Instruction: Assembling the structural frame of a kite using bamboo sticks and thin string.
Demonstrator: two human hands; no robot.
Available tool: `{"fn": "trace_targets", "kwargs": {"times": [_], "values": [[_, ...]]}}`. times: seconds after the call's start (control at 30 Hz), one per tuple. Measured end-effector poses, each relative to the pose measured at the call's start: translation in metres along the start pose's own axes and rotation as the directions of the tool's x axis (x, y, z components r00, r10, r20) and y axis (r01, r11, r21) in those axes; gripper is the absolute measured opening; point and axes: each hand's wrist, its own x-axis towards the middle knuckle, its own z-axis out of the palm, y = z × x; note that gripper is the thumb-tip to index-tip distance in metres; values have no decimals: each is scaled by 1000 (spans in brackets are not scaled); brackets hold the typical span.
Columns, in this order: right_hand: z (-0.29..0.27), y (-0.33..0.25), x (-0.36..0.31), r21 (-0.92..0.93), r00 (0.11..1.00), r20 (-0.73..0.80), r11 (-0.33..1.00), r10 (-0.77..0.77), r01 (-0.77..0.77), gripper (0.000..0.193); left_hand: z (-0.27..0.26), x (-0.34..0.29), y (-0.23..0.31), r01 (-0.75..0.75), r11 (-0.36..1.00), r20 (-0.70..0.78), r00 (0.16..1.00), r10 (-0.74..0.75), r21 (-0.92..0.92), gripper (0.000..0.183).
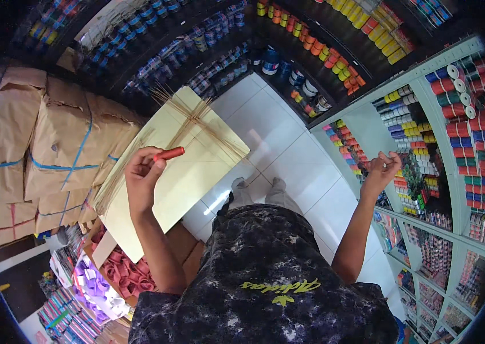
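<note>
**Hands apart over a tied parcel in a ribbon shop**

Left hand (142, 172) grips a short red-orange marker (169, 153), fingers curled around its rear end, while the right hand (381, 169) is raised well away at the shelving (460, 229) on the person's right, fingers partly bent at the spools (426, 172); whether it pinches anything cannot be told from this view. The marker lies almost level, its long axis running from the left hand toward the right, tip pointing right and slightly up. It hangs just above 1 flat, pale yellow parcel (196, 166), which is bound with thin straw-coloured string (196, 114) crossing near its far end. The parcel lies directly ahead of the left hand and beneath it, tilted, its long axis running from lower left to upper right. The left hand is by far the nearer of the 2; the right is well apart from parcel and marker alike.

Counted: 1 marker, 1 yellow parcel, 2 hands in view. To the person's left stand brown paper bundles (65, 143) tied with blue string, at least 4. An open box of pink ribbon rolls (130, 275) sits under the parcel's near corner, purple bows (96, 289) beside it. Shelves of coloured spools ring the white tiled floor (288, 149), too many to count. The person's 2 feet (259, 184) show below the parcel's right edge.
</note>
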Motion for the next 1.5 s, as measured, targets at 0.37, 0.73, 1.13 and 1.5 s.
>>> {"fn": "trace_targets", "kwargs": {"times": [0.37,0.73,1.13,1.5], "values": [[-31,91,10,-702,755,631,550,182,454,39,145,-12,17,9,957,192,980,48,-288,21],[67,-64,-60,186,321,945,913,-65,-362,36,246,-18,35,-356,921,390,879,274,156,25],[62,-66,-56,-109,364,926,994,95,19,22,233,-13,45,-338,888,576,810,106,312,31],[48,-69,-47,-84,466,883,995,53,45,16,197,2,17,77,972,312,950,-4,-222,20]]}}
